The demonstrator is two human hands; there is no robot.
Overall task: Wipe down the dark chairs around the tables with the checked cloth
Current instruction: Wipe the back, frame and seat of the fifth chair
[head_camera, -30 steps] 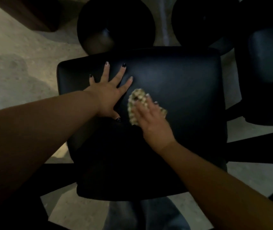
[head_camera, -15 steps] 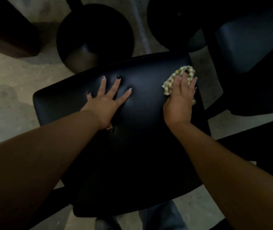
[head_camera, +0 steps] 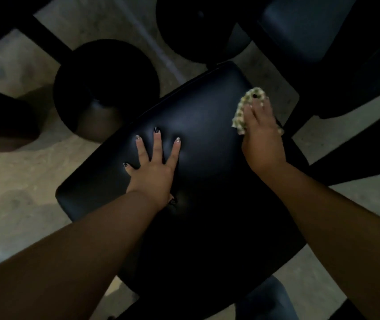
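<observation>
Right hand: the right hand [head_camera: 263, 137] lies palm down on the checked cloth [head_camera: 245, 109], fingers fairly straight over it, pressing it to the seat; it seems to press rather than clutch, though blur hides the fingertips.
Left hand: the left hand [head_camera: 154, 167] is spread flat, fingers wide apart, bracing on the seat's middle.
Cloth: crumpled, pale with green checks, at the seat's far right edge.
Chair: the dark chair [head_camera: 207, 181] has a smooth, faintly glossy padded seat.
Surroundings: round table bases [head_camera: 105, 88] stand far left on the concrete floor [head_camera: 22, 181].
</observation>
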